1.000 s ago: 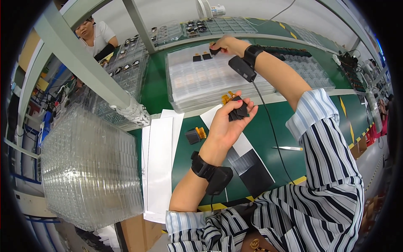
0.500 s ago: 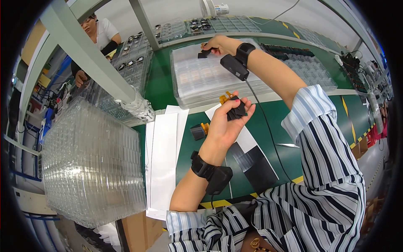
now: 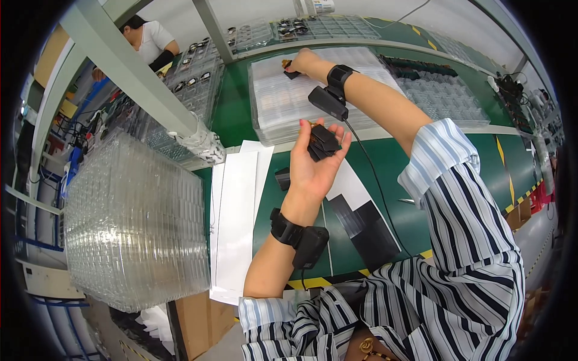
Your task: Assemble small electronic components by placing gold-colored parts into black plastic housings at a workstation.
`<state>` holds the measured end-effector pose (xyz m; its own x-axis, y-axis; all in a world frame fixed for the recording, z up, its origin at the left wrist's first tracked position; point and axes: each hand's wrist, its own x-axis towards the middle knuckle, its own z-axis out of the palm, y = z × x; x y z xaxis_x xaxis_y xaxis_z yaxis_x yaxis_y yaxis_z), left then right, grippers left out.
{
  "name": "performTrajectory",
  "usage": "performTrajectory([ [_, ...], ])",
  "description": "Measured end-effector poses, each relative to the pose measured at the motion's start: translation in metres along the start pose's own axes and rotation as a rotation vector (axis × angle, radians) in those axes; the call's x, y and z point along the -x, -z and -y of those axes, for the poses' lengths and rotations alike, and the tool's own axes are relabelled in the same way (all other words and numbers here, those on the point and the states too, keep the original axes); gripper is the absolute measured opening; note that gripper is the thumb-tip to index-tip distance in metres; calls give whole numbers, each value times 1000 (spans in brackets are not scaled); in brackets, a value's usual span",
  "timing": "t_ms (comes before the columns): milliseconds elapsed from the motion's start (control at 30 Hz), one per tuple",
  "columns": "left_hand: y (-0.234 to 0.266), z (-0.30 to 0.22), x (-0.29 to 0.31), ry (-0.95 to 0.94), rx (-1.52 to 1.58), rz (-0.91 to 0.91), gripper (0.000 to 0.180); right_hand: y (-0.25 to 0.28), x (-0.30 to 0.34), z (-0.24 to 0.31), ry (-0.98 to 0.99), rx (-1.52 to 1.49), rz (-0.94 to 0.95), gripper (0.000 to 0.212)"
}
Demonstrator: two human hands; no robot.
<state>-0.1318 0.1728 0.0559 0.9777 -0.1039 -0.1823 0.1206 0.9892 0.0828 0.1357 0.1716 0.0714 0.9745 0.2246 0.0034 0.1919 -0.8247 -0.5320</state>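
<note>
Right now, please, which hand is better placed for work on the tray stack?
Probably the right hand: it is over the tray stack, while the left hand cradles black pieces nearer the body.

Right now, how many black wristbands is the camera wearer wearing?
2: one black wristband on the wrist of the left hand, another on the wrist of the right hand.
</note>
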Motion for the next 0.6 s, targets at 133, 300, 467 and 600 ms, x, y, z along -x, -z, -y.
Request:
performTrajectory([
  [133, 2, 9, -7, -27, 26, -12, 37, 21, 7, -22, 100, -4, -75, 35],
  [300, 11, 1, 0, -194, 29, -52, 41, 69, 119, -14, 186, -633, 294, 25],
  [467, -5, 55, -18, -167, -55, 69, 45, 88, 216, -90, 256, -639, 355, 33],
  [600, 8, 83, -30, -177, -56, 71, 47, 75, 245, -116, 366, -515, 95, 31],
])
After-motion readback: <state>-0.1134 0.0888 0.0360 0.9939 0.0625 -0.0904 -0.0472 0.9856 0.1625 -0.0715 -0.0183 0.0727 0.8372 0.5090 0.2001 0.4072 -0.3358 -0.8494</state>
